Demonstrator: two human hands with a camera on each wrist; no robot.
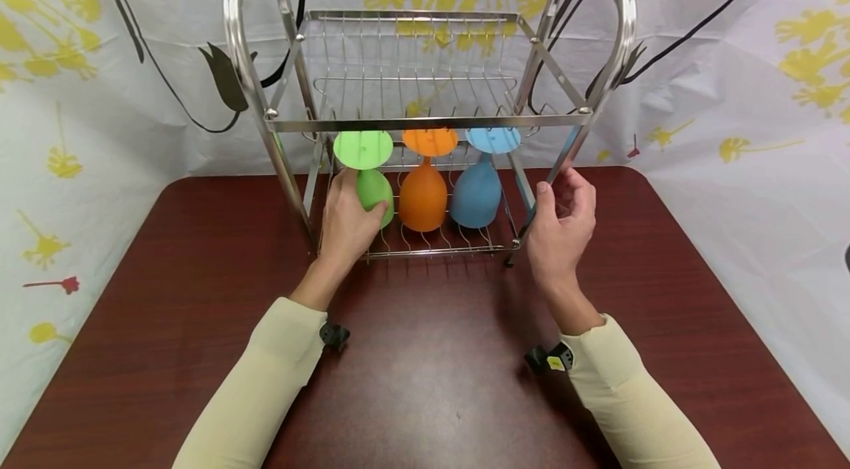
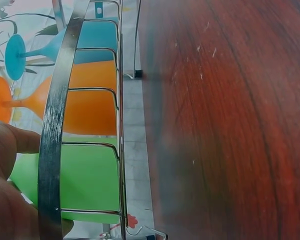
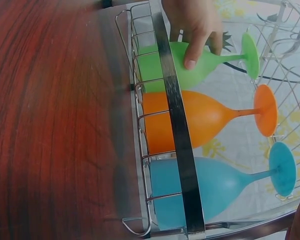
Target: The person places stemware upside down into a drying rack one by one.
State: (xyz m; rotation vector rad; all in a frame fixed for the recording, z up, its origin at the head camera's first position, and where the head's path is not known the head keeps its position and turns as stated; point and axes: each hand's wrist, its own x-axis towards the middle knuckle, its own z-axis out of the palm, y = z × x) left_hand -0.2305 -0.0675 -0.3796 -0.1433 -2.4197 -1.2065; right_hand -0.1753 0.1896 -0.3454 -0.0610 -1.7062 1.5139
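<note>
A green goblet (image 1: 375, 192) stands upside down at the left of the lower tier of a metal dish rack (image 1: 425, 124). My left hand (image 1: 348, 218) grips its bowl, thumb on the near side and fingers round the left. In the right wrist view the thumb presses on the green bowl, behind the rack's flat front bar (image 3: 177, 120). Beside it are an orange goblet (image 1: 423, 196) and a blue goblet (image 1: 476, 192), both upside down with their feet up. My right hand (image 1: 561, 226) holds the rack's right front post between thumb and fingers.
The rack's upper wire tier (image 1: 425, 78) hangs over the goblets' feet, between two curved side handles. Dark red wooden table (image 1: 425, 380) stretches in front of the rack. A white cloth with yellow flower prints (image 1: 730, 85) rises behind and at both sides.
</note>
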